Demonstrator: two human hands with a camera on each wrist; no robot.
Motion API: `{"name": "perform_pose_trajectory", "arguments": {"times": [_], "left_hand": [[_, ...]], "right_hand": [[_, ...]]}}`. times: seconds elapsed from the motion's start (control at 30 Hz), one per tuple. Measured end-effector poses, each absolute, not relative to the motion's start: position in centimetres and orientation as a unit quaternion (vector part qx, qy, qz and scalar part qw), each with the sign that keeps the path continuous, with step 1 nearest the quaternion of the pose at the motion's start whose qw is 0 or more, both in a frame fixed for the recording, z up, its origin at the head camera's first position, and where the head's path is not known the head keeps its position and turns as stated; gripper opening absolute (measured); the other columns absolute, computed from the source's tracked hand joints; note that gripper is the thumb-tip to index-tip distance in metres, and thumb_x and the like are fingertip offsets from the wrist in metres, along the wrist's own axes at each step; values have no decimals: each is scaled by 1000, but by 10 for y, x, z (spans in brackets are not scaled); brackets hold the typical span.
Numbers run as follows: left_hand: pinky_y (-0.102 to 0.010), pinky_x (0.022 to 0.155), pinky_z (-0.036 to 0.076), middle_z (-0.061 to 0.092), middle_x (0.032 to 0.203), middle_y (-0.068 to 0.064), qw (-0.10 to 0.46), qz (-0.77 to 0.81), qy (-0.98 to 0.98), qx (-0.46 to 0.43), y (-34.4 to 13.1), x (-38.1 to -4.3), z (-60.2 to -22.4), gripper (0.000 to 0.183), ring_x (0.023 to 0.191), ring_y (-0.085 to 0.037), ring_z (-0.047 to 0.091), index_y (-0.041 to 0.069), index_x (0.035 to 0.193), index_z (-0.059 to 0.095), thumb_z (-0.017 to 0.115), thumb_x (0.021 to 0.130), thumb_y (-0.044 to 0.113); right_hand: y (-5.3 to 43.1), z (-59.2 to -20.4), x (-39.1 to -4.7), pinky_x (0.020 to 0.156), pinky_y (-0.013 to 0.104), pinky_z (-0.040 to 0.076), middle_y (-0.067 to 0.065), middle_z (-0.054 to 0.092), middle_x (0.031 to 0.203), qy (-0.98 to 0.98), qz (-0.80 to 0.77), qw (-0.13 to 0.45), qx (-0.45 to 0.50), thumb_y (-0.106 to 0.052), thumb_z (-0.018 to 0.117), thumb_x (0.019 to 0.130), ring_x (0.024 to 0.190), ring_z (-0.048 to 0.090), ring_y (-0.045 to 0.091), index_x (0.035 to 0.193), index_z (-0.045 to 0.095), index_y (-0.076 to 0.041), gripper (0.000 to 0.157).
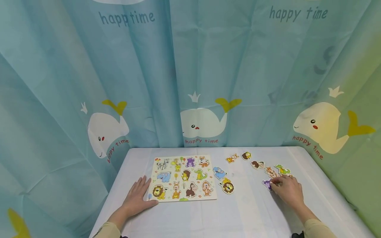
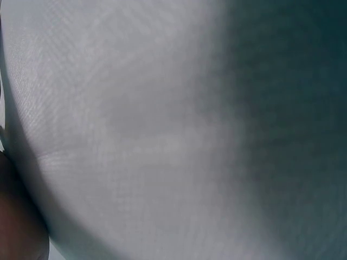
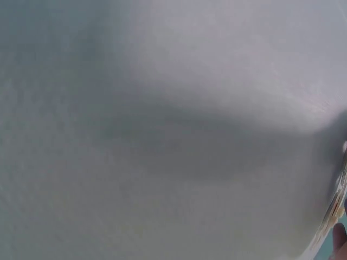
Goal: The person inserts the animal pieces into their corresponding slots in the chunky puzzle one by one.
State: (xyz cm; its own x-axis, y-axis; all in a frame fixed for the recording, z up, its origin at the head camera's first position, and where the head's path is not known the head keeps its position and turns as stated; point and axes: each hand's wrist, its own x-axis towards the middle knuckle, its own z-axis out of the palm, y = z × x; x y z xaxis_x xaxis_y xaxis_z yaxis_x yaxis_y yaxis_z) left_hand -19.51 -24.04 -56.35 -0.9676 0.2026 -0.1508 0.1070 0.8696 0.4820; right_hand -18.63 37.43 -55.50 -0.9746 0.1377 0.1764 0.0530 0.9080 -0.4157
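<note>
A puzzle board [image 1: 183,178] printed with cartoon animals lies flat on the table. My left hand [image 1: 137,197] rests at the board's left edge, fingers extended and thumb along its lower left corner. On the right, my right hand [image 1: 288,191] pinches a purple hippo piece [image 1: 266,184] between thumb and fingertips; part of the piece is hidden by them. Just beyond lie a monkey piece [image 1: 271,172] and a green crocodile piece [image 1: 282,169]. Both wrist views are mostly blurred cloth, with a finger [image 2: 21,216] at the left one's edge and fingertips [image 3: 339,238] in the right one's corner.
A blue elephant piece [image 1: 219,173] and a lion piece [image 1: 227,186] lie right of the board. Farther back are a kangaroo piece [image 1: 232,158], a hedgehog piece [image 1: 246,155] and a gorilla piece [image 1: 257,164]. A whale-print curtain [image 1: 202,66] stands behind the white table [image 1: 238,218].
</note>
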Motion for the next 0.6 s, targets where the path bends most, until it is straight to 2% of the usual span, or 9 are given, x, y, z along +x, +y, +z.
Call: {"name": "perform_pose_trajectory", "arguments": {"times": [0.23,0.37,0.6], "left_hand": [[-57,126,4,12,169,-23,100,245,961,76,-241,-197,-566,115,155,-43,4,3,161,26,76,79,66],[-57,126,3,12,169,-22,99,244,962,77,-241,-197,-567,114,155,-42,4,3,161,26,76,79,65],[-58,126,4,12,169,-22,97,245,961,82,-241,-197,-567,114,155,-43,4,3,161,27,76,79,64]], "right_hand": [[370,-556,-186,74,59,40,12,66,91,-970,206,102,-81,-24,79,86,97,53,44,87,74,-7,18],[368,-557,-185,76,61,40,13,66,92,-969,204,111,-87,-24,78,86,98,53,45,85,74,-8,16],[367,-559,-184,75,62,42,14,69,95,-969,202,137,-45,-21,78,85,97,56,44,89,77,-6,16]]}}
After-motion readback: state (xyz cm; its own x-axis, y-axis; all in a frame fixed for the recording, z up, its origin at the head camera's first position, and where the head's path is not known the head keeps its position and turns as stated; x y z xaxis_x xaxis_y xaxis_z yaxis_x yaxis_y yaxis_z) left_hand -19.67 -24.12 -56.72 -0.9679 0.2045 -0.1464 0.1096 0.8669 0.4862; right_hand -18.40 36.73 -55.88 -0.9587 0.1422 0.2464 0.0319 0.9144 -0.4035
